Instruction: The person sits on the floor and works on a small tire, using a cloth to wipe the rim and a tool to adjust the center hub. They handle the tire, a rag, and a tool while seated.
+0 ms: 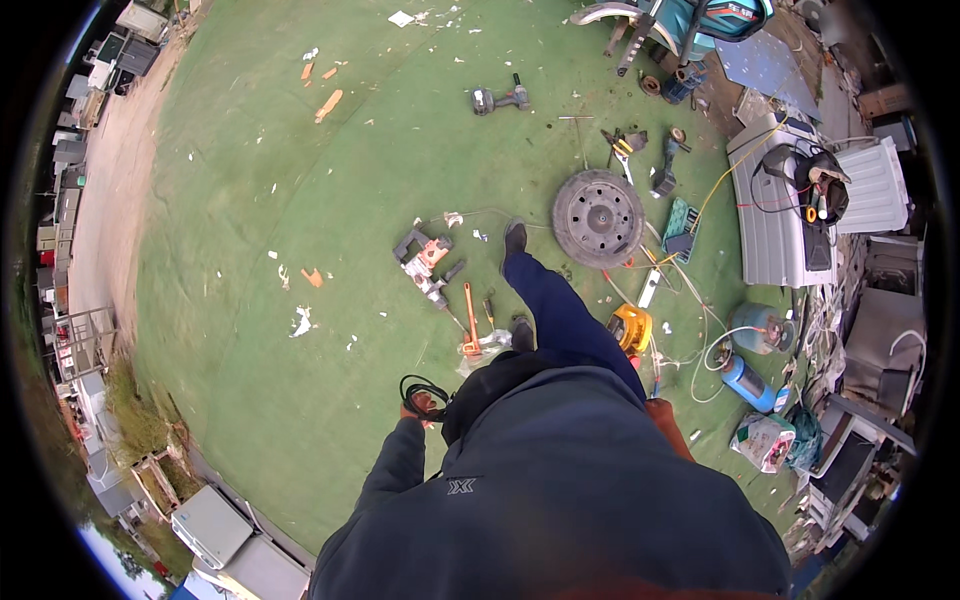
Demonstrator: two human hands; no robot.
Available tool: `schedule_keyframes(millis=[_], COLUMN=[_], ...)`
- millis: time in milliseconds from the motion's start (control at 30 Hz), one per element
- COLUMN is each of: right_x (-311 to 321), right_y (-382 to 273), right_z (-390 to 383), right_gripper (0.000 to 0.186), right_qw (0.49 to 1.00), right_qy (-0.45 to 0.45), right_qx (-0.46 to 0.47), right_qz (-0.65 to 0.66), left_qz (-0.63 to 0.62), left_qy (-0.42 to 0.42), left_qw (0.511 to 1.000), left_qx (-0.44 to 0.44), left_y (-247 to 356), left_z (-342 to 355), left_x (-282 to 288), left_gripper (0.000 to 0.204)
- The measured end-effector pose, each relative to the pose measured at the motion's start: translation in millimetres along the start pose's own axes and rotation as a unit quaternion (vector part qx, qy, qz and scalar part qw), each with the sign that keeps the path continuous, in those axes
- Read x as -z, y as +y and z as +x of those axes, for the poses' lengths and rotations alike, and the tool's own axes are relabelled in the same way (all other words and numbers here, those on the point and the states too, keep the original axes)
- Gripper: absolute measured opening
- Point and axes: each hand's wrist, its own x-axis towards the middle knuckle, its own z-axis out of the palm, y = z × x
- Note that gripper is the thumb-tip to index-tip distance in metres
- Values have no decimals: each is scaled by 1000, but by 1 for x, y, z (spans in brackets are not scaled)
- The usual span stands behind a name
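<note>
A coiled black cable is in my left hand, whose fingers wrap round its loops at my left side, above the green ground. My right hand shows only in part past the right edge of my jacket; its fingers cannot be made out. Ahead of my left hand lie an orange pipe wrench, a screwdriver and a crumpled clear plastic bag. Farther off rests an orange and grey rotary hammer with a long bit. Near my right hand sits a yellow tool.
A wheel lies flat beyond my feet. Hand tools, a cordless impact wrench and a teal socket case lie about. At right stand a white appliance, a blue gas cylinder and loose hoses. Paper scraps dot the green sheet.
</note>
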Motion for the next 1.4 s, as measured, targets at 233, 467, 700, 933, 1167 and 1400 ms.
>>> schedule_keyframes(millis=[233, 467, 700, 933, 1167, 1400], right_x=[-11, 2, 1, -67, -135, -182], right_y=[-109, -419, -745, -950, -1097, -1221], right_z=[97, 230, 360, 388, 341, 435], right_gripper=[19, 28, 31, 24, 22, 19], right_qw=[980, 994, 965, 988, 995, 996], right_qy=[-17, -28, 7, -29, -89, -59], right_qx=[73, 96, 261, 149, 38, -15], right_qz=[-187, 52, -17, -29, -7, 68], left_qz=[-207, -113, -190, -179, -212, -194], left_qy=[95, 184, 161, 135, 173, 247], left_qw=[969, 970, 962, 967, 951, 948], left_qx=[98, 108, 113, 123, 147, -39], left_y=[183, 384, 505, 644, 911, 1234], left_z=[34, 22, 99, 212, 308, 443], left_x=[2, 22, 45, 102, 297, 427], left_gripper=[26, 25, 34, 31, 30, 33])
